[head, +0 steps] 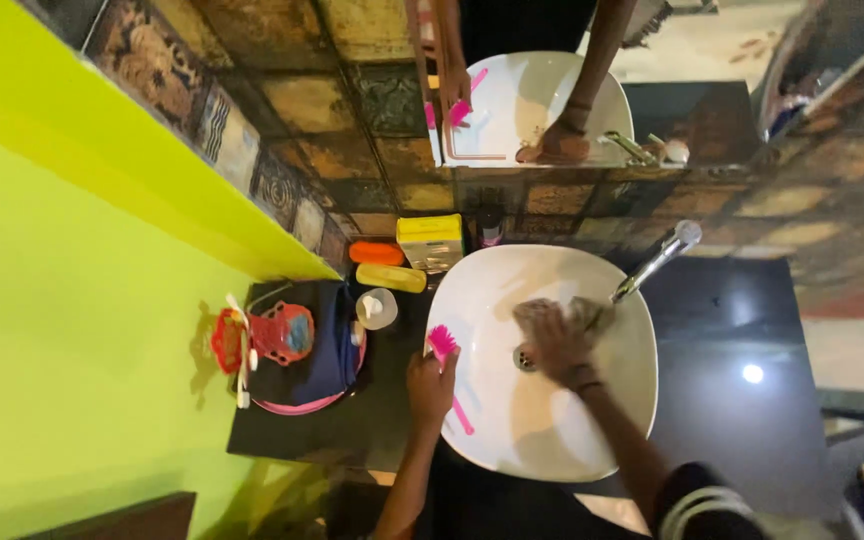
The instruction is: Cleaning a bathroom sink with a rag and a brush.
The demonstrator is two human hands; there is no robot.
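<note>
White square ceramic basin point(512, 430): sits on a dark glossy countertop point(742, 400), below a wall mirror point(552, 60) that reflects it and both arms.
Grey crumpled cloth point(580, 312): lies inside the basin against its far wall, just under the spout of the chrome tap point(657, 258).
Right hand point(555, 340): fingers spread flat, pressing down on the cloth, close beside the round metal drain point(524, 357).
Pink plastic brush with a thin pink handle point(444, 347): bristle head at the basin's left rim, handle running down into the bowl.
Left hand point(430, 385): curled shut around the brush, resting at the left edge of the basin.
Left of the basin: a white cup-like container point(376, 308), a yellow bar-shaped case point(390, 277), an orange oval case point(376, 253) and a yellow box point(430, 240), all on the counter near the tiled wall.
Further left: a red plastic holder point(270, 335) with toothbrushes, standing on a dark blue bundle over a pink round tray point(297, 405).
Wall on the left: bright lime green point(72, 300).
</note>
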